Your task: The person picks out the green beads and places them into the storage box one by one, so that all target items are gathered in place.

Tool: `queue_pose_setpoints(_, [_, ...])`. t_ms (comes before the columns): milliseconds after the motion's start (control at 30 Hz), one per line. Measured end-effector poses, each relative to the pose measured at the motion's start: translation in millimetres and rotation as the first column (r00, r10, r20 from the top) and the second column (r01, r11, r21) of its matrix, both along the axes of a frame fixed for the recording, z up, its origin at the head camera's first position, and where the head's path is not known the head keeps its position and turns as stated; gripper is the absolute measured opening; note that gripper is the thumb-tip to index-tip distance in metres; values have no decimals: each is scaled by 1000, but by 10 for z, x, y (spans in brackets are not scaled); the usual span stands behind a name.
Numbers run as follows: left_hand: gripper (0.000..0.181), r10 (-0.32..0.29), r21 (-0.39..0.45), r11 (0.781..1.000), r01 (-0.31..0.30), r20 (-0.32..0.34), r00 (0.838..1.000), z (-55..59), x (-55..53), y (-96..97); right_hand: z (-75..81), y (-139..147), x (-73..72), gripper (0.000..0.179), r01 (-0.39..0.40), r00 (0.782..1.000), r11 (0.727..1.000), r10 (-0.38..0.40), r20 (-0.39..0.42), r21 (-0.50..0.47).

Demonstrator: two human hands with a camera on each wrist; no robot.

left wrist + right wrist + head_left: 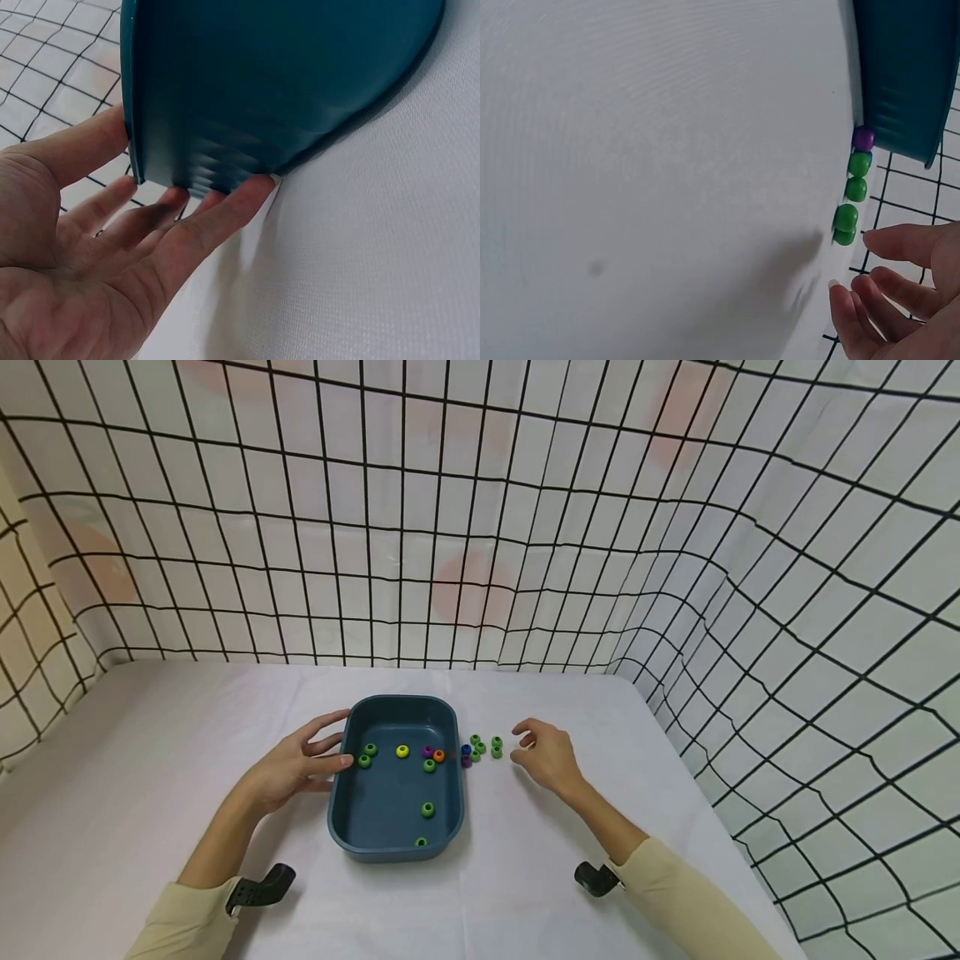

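A dark blue rectangular tray point(397, 793) with rounded corners stands on the table, holding several loose beads: green, a yellow bead point(402, 751), a purple one and an orange bead point(438, 756). My left hand point(288, 770) grips its left side, thumb over the rim and spread fingers against the outer wall point(225, 97). More beads lie on the cloth along the tray's right side: several green beads point(497, 742), a blue bead point(466, 749) and a purple bead point(863, 139). Just right of these hovers my right hand point(550, 757), fingers loosely bent with nothing between them.
White cloth point(525, 893) covers the table. Black netting point(420, 527) rises behind the table and along both sides, with a pale sheet behind it. Each wrist carries a black camera mount point(262, 887).
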State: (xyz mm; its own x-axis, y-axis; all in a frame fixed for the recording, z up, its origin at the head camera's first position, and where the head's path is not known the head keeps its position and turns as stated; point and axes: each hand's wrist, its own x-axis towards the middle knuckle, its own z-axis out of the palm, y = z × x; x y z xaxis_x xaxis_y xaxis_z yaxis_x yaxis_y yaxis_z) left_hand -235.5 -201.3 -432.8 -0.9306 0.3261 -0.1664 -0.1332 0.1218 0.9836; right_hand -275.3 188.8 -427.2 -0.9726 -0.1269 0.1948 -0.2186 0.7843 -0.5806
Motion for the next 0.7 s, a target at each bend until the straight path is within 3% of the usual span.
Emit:
queue_pose_setpoints(433, [86, -4, 3, 1000, 4, -2, 1000, 1, 13, 4, -123, -163, -6, 29, -22, 998, 1000, 21, 60, 0])
queue_pose_setpoints(700, [86, -1, -1, 1000, 1, 0, 1000, -3, 8, 2, -122, -213, 19, 24, -22, 999, 999, 21, 46, 27])
